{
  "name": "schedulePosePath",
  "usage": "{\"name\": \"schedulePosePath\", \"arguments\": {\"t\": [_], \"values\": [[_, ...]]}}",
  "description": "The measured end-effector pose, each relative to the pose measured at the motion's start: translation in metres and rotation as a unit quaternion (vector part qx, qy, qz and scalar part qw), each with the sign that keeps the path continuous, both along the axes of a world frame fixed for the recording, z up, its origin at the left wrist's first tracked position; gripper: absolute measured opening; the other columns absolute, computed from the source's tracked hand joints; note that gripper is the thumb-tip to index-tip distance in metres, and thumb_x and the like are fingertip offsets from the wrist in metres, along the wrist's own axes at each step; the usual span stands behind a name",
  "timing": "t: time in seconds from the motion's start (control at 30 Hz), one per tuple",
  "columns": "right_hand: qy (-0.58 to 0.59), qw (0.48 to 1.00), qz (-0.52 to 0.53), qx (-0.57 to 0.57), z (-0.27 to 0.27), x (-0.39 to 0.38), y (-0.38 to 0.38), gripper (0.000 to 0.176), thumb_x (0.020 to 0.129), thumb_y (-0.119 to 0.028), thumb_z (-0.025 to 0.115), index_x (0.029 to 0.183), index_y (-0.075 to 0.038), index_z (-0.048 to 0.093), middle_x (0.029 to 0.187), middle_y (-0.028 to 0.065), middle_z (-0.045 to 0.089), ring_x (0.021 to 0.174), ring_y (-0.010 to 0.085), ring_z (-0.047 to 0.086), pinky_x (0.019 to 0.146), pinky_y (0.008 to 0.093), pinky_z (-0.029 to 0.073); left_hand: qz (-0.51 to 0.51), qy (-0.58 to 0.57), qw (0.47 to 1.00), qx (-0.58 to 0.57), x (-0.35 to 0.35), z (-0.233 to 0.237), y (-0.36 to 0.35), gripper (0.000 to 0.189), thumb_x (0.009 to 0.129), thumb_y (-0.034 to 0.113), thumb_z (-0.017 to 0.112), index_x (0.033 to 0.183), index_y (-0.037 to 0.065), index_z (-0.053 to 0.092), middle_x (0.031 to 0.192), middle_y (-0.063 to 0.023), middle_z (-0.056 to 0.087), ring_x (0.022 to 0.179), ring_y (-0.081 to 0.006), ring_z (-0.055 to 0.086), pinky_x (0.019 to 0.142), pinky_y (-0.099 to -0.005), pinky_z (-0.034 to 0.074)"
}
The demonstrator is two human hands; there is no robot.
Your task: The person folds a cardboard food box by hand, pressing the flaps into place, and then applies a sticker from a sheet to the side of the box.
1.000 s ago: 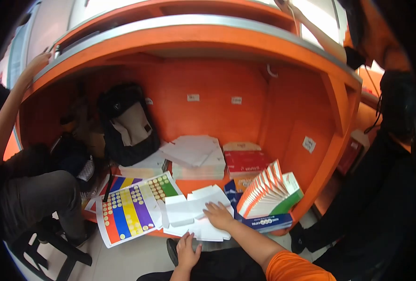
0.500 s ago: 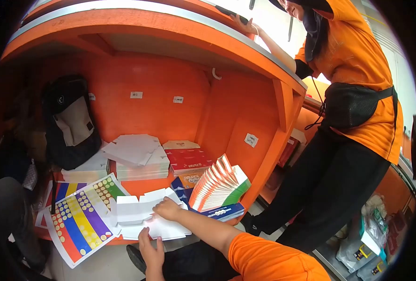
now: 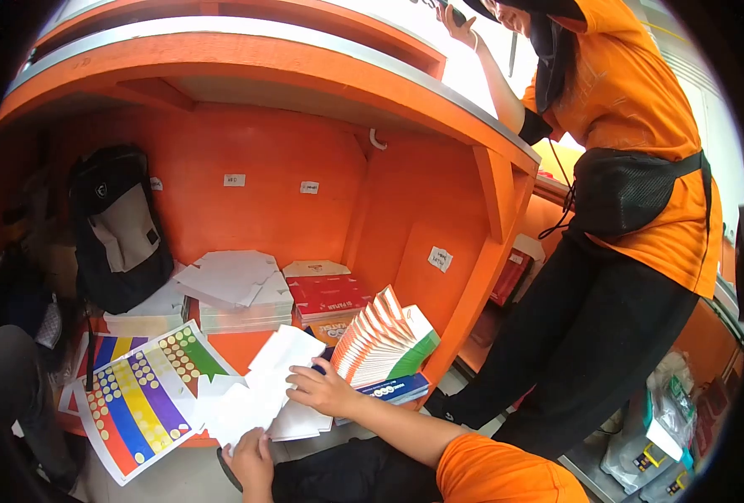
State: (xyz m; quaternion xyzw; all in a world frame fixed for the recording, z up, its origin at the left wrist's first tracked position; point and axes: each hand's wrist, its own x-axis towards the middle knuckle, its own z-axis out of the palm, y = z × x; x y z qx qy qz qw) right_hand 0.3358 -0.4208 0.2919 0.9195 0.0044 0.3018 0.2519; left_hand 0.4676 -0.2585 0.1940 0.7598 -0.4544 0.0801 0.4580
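Note:
An unfolded white cardboard box blank [image 3: 270, 375], with cut flaps, is tilted up in front of me, its plain side showing. My right hand [image 3: 323, 391] grips its right side, fingers over the edge. Lower down, my left hand [image 3: 251, 459] pinches the bottom edge between thumb and fingers. More white card [image 3: 302, 421] lies partly hidden below it. Just right of my right hand stands a fanned stack of folded orange-and-green printed cartons [image 3: 389, 342], on blue printed boxes [image 3: 399, 389].
A colourful printed sheet [image 3: 142, 394] lies to the left. Stacked white blanks [image 3: 242, 314], red boxes [image 3: 328, 293] and a black-and-grey backpack [image 3: 125, 226] stand under the orange counter [image 3: 297, 59]. Another person in an orange shirt [image 3: 640, 126] stands at right, holding a dark object.
The box blank has been lifted and turned from lying folded flat to tilted up. Both hands have shifted onto its edges. The other person's raised hand has moved up.

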Motion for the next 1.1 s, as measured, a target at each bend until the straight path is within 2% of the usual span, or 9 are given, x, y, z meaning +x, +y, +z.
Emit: {"name": "schedulePosePath", "arguments": {"t": [0.1,0.33,0.47,0.53,0.77,0.87,0.93,1.0,1.1], "values": [[-0.060,0.997,-0.029,0.037,-0.011,0.000,0.001,0.018,0.075,-0.015,0.054,0.091,-0.020,0.061,0.111,0.0018,0.053,0.112,0.0187,0.045,0.092,0.0446,0.028,-0.110,0.077,0.990,-0.037,-0.004,0.003,0.000,0.012,0.078,0.013,0.060,0.087,0.007,0.063,0.090,-0.0086,0.063,0.083,-0.0280,0.059,0.073,-0.0346,0.045],[-0.097,0.984,-0.025,0.145,-0.036,0.007,0.007,0.020,0.072,-0.017,0.058,0.091,-0.021,0.063,0.110,0.0041,0.053,0.111,0.0239,0.045,0.094,0.0510,0.029,-0.116,0.069,0.991,0.011,-0.011,-0.009,-0.004,0.011,0.079,0.010,0.058,0.089,0.004,0.061,0.088,-0.0125,0.060,0.085,-0.0303,0.057,0.071,-0.0364,0.046],[-0.092,0.973,-0.029,0.210,-0.051,0.001,0.005,0.017,0.071,-0.016,0.060,0.087,-0.017,0.062,0.111,0.0031,0.051,0.113,0.0223,0.043,0.096,0.0490,0.029,-0.126,0.042,0.991,0.028,-0.016,-0.002,-0.010,0.024,0.075,0.019,0.066,0.094,0.005,0.061,0.091,-0.0102,0.059,0.081,-0.0287,0.058,0.069,-0.0341,0.047],[-0.096,0.967,-0.042,0.233,-0.062,-0.002,0.001,0.016,0.071,-0.015,0.060,0.086,-0.017,0.062,0.110,0.0030,0.051,0.114,0.0218,0.043,0.096,0.0481,0.029,-0.137,0.051,0.988,0.050,-0.018,-0.004,-0.013,0.027,0.073,0.013,0.069,0.096,0.002,0.061,0.092,-0.0113,0.059,0.082,-0.0272,0.059,0.071,-0.0322,0.047],[-0.085,0.950,-0.084,0.290,-0.078,-0.005,-0.026,0.018,0.072,-0.015,0.062,0.091,-0.015,0.063,0.111,0.0041,0.050,0.116,0.0227,0.041,0.097,0.0468,0.029,-0.121,0.141,0.980,0.075,-0.018,-0.020,-0.025,0.019,0.079,0.016,0.062,0.092,0.001,0.063,0.090,-0.0114,0.062,0.080,-0.0289,0.060,0.070,-0.0326,0.047],[-0.134,0.924,-0.077,0.349,-0.071,-0.008,-0.027,0.027,0.072,-0.018,0.066,0.098,-0.016,0.061,0.115,0.0060,0.047,0.117,0.0244,0.039,0.096,0.0473,0.029,-0.063,0.120,0.984,0.112,-0.013,-0.017,-0.030,0.019,0.083,0.015,0.058,0.092,-0.001,0.063,0.083,-0.0127,0.063,0.075,-0.0246,0.061,0.070,-0.0301,0.047],[-0.158,0.917,-0.071,0.359,-0.066,-0.013,-0.031,0.033,0.071,-0.021,0.068,0.102,-0.015,0.059,0.117,0.0071,0.046,0.117,0.0259,0.038,0.096,0.0460,0.029,-0.019,0.251,0.959,0.131,-0.009,-0.004,-0.034,0.021,0.086,0.017,0.055,0.092,-0.002,0.063,0.077,-0.0113,0.064,0.072,-0.0167,0.060,0.068,-0.0277,0.045],[-0.192,0.907,-0.063,0.368,-0.063,-0.018,-0.033,0.032,0.072,-0.021,0.067,0.102,-0.013,0.060,0.117,0.0072,0.046,0.115,0.0267,0.039,0.096,0.0449,0.030,-0.018,0.302,0.949,0.086,0.004,-0.001,-0.044,0.021,0.088,0.017,0.054,0.088,-0.002,0.063,0.072,-0.0027,0.061,0.067,-0.0072,0.053,0.062,-0.0227,0.042],[-0.167,0.888,-0.061,0.423,-0.065,-0.025,-0.031,0.035,0.074,-0.022,0.066,0.107,-0.012,0.057,0.117,0.0084,0.046,0.109,0.0263,0.045,0.093,0.0400,0.033,-0.053,0.384,0.922,-0.007,0.029,0.019,-0.069,0.018,0.090,0.016,0.051,0.085,0.001,0.059,0.071,0.0011,0.057,0.063,-0.0038,0.048,0.058,-0.0191,0.039]]}}
